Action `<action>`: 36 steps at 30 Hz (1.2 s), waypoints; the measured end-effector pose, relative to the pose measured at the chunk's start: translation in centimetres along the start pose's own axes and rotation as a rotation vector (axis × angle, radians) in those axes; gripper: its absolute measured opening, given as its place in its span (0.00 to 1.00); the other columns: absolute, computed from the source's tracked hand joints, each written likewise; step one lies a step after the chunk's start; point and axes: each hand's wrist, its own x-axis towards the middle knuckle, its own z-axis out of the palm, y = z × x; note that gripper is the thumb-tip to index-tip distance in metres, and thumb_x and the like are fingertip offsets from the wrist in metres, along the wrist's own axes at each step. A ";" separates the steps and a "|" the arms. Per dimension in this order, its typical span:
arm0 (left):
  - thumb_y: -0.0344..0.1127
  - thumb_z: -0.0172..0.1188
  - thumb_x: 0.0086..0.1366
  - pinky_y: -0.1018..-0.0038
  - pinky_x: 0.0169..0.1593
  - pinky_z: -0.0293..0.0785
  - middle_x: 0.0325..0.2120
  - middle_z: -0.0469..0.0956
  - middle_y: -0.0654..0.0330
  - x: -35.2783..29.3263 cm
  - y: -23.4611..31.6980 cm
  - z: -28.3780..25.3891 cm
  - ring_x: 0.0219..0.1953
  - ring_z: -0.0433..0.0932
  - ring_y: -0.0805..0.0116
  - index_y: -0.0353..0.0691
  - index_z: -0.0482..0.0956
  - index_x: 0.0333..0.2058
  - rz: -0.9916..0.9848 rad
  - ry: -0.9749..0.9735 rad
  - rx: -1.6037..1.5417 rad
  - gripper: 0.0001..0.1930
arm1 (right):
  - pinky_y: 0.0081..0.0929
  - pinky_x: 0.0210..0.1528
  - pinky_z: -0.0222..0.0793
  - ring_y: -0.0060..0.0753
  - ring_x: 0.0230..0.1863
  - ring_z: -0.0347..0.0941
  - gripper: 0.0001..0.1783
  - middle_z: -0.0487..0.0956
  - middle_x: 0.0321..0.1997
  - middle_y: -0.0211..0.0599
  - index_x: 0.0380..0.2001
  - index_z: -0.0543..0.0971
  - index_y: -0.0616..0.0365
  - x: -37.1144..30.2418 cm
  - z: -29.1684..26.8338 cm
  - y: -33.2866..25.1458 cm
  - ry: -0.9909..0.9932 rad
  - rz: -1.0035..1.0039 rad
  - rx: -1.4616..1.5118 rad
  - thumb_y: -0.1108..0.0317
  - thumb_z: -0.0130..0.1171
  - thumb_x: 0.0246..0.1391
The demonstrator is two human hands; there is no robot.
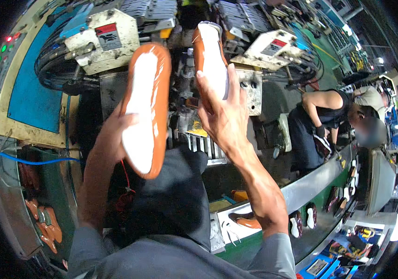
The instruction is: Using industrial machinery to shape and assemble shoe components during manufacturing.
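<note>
Shoes are held up in both hands before a grey machine (101, 39). An orange shoe (145, 109), white sole showing, is gripped by the left hand (115, 132); a second shoe (210, 58) is clasped by the right hand (224, 116).

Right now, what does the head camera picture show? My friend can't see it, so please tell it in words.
A person holds up two orange shoes, soles showing white: the left hand grips the nearer shoe, the right hand the farther shoe. Behind them stands a grey machine. At right, another person bends over a green conveyor carrying shoes.
</note>
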 end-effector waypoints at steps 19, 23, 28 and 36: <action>0.76 0.60 0.66 0.42 0.54 0.86 0.57 0.79 0.43 -12.3 -7.3 0.6 0.50 0.86 0.41 0.33 0.62 0.72 -0.205 0.226 -0.177 0.54 | 0.62 0.81 0.54 0.70 0.80 0.56 0.43 0.62 0.79 0.64 0.75 0.71 0.48 2.3 8.8 0.5 0.141 -0.228 -0.066 0.70 0.69 0.53; 0.74 0.59 0.69 0.40 0.57 0.84 0.58 0.79 0.44 -10.7 -8.5 0.2 0.55 0.84 0.42 0.34 0.62 0.72 -0.325 0.165 -0.226 0.51 | 0.61 0.81 0.53 0.70 0.79 0.58 0.40 0.64 0.77 0.67 0.74 0.71 0.51 5.5 9.5 1.5 0.190 -0.267 -0.096 0.69 0.66 0.56; 0.71 0.61 0.69 0.36 0.58 0.83 0.60 0.78 0.43 -7.7 -9.8 -0.1 0.52 0.85 0.37 0.36 0.61 0.74 -0.344 0.195 -0.291 0.50 | 0.58 0.81 0.54 0.69 0.78 0.61 0.37 0.67 0.75 0.69 0.73 0.72 0.53 12.0 11.2 3.4 0.218 -0.288 -0.151 0.67 0.63 0.59; 0.63 0.55 0.76 0.41 0.59 0.83 0.64 0.74 0.44 -3.3 -10.7 -2.2 0.57 0.83 0.44 0.45 0.52 0.79 -0.431 0.092 -0.322 0.44 | 0.58 0.77 0.60 0.69 0.72 0.69 0.25 0.75 0.67 0.70 0.65 0.80 0.53 19.1 14.4 4.5 0.492 -0.377 -0.108 0.63 0.53 0.68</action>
